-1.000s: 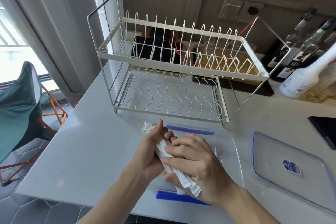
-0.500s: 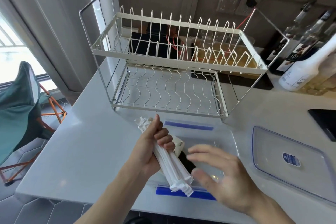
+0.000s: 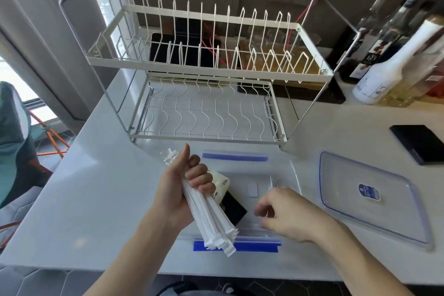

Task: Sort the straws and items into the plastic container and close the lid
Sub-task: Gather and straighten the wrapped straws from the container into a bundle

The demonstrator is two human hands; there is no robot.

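Paper-wrapped white straws [image 3: 211, 218], a slim bundle, are gripped in my left hand [image 3: 182, 190] above the clear rectangular plastic container [image 3: 292, 175]. My right hand [image 3: 290, 216] reaches inside, fingers loosely curled, holding nothing visible. The transparent flat lid [image 3: 374, 218] lies right; a white wire dish rack [image 3: 209, 94] stands beyond.

Right hand [image 3: 292, 215] fingertips were curled under, grip unclear. Straws [image 3: 211, 218] and left hand [image 3: 182, 187] covered part of the container's [image 3: 292, 170] black item [image 3: 234, 208]. Bottles [image 3: 394, 38] were blurred, cut by the edge.
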